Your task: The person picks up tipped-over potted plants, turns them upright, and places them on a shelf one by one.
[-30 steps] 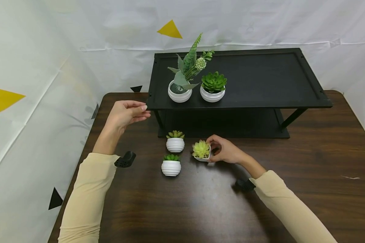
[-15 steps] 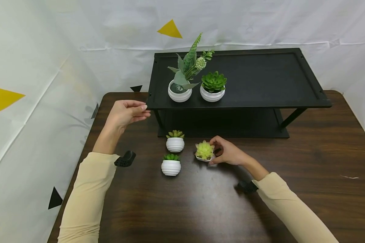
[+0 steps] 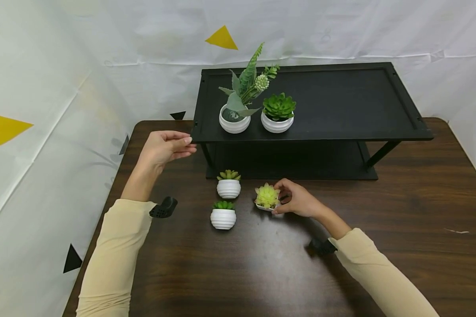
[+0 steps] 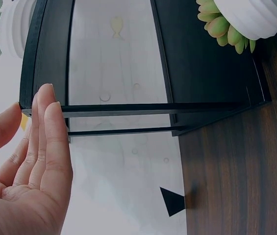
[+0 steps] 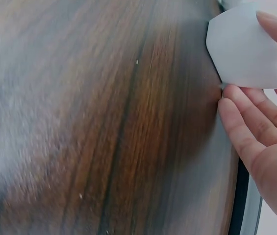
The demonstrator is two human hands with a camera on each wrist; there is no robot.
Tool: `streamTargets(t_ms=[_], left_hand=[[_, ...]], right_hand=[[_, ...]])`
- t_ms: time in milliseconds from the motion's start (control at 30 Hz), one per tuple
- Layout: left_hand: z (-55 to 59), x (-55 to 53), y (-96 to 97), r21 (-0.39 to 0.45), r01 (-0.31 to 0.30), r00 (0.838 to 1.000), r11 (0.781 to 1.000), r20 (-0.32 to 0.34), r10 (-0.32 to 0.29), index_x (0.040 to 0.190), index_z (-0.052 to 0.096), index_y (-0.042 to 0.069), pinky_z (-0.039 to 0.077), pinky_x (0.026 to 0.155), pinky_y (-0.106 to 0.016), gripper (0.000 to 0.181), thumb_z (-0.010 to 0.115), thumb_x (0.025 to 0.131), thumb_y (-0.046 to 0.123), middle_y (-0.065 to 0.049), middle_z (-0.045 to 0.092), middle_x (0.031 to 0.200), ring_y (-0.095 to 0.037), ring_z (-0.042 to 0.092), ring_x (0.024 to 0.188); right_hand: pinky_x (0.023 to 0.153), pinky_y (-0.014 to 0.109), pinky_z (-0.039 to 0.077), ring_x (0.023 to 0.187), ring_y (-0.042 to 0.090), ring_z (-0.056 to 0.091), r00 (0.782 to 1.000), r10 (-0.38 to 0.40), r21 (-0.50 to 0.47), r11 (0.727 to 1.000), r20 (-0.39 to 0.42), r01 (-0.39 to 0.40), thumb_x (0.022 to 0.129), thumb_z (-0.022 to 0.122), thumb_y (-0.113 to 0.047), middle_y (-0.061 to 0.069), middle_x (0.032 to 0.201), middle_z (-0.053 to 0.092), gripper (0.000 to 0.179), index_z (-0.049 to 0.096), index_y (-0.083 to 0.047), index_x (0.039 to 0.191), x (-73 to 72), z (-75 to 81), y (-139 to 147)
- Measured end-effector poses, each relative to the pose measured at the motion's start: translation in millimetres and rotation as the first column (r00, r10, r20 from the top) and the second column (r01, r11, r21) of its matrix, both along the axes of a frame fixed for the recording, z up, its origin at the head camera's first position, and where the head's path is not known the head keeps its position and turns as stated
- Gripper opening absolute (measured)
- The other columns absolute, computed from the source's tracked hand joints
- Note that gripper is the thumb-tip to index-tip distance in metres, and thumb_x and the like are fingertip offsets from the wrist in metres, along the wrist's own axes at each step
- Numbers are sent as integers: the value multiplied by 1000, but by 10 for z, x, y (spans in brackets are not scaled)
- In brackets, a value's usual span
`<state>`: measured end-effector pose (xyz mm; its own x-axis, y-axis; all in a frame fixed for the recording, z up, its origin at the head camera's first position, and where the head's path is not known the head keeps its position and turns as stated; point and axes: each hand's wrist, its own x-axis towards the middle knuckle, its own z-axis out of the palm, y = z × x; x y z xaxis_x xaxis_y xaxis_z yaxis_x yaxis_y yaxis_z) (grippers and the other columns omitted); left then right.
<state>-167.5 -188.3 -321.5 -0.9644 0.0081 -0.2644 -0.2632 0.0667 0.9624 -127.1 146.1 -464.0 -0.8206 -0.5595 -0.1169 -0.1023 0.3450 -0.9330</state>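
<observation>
My left hand (image 3: 164, 147) pinches the front left corner of a black two-tier shelf (image 3: 341, 101), thumb on top and straight fingers beneath, as the left wrist view also shows. My right hand (image 3: 297, 199) grips a small yellow-green succulent (image 3: 267, 196) by its side, thumb and fingers around the white angular pot (image 5: 246, 49). That pot sits at the tabletop, in front of the shelf. To its left are two more succulents in round white ribbed pots, an olive-green one (image 3: 228, 188) close to the lower tier and a green one (image 3: 223, 218) nearer me.
On the upper tier stand a tall leafy plant (image 3: 235, 124) and a green rosette succulent (image 3: 277, 124), both in white pots at the left end. The shelf rests at the back of a dark wooden table (image 3: 262, 273). White sheeting (image 3: 143, 35) hangs behind and at the sides.
My right hand has shifted the yellow-green succulent slightly to the right and turned it a little, then stayed almost still. My left hand has not moved from the shelf corner.
</observation>
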Motion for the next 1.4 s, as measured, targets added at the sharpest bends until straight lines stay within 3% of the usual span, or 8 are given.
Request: streamTargets(t_ms=[367, 567, 900, 1400], left_hand=[[25, 22, 4, -14, 22, 1000, 1000, 2, -22, 111, 54, -13, 53, 77, -33, 30, 62, 86, 2, -5, 67, 77, -16, 67, 71], [24, 21, 4, -2, 22, 1000, 1000, 5, -21, 112, 54, -14, 55, 71, -28, 31, 62, 86, 1, -5, 67, 76, -16, 67, 71], [7, 7, -1, 6, -4, 1000, 1000, 2, 4, 107, 57, -11, 55, 73, -32, 26, 63, 85, 0, -7, 67, 77, -18, 67, 70], [-22, 1, 11, -13, -26, 1000, 1000, -3, 26, 106, 59, -10, 55, 72, -32, 23, 62, 85, -1, -8, 68, 77, -19, 67, 71]], right_hand=[[86, 42, 50, 99, 34, 53, 998, -53, -35, 998, 45, 55, 72, 75, 0, 21, 113, 48, 50, 47, 7, 114, 55, 8, 3], [84, 36, 51, 100, 34, 55, 993, -91, -42, 995, 71, 94, 72, 74, 1, 22, 111, 51, 52, 48, 6, 117, 85, 9, -11], [79, 30, 53, 97, 31, 58, 993, -106, -42, 993, 59, 108, 70, 76, 0, 21, 110, 53, 52, 50, 6, 115, 116, 17, 16], [78, 28, 54, 96, 30, 57, 993, -99, -29, 994, 62, 101, 69, 77, -1, 18, 108, 54, 50, 51, 5, 111, 202, 306, 140]])
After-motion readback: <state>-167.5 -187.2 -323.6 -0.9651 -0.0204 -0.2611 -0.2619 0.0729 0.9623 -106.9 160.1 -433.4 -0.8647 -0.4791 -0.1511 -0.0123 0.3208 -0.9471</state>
